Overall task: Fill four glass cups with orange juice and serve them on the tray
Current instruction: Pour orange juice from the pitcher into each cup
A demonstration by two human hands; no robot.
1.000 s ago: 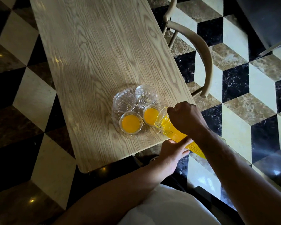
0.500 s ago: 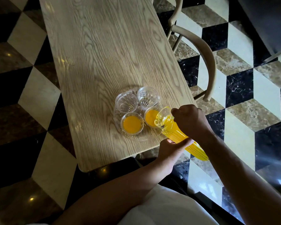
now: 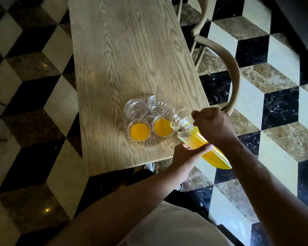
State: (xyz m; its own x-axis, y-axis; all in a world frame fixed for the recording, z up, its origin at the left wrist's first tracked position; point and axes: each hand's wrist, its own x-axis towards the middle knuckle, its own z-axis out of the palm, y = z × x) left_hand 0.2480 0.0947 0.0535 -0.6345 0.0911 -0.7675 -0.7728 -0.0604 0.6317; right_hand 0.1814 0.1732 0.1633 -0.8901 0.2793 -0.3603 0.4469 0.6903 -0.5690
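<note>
Both near cups hold juice; the right hand (image 3: 212, 126) and left hand (image 3: 186, 157) clasp the ribbed glass jug of orange juice (image 3: 199, 141); next, I judge, its mouth must reach the far-right empty glass cup (image 3: 158, 104).

— Where does the single head view look from?
— From above, steeply down the wooden table (image 3: 132, 55), whose length runs away toward the top of the frame; its near edge lies mid-frame.

— How close?
— Close. Both forearms rise from the bottom edge; the left hand (image 3: 184, 158) and right hand (image 3: 212, 125) sit just off the table's near right corner.

— What frames the table?
— Chequered floor (image 3: 34, 107) on both sides, a chair (image 3: 233, 68) along the right edge.
</note>
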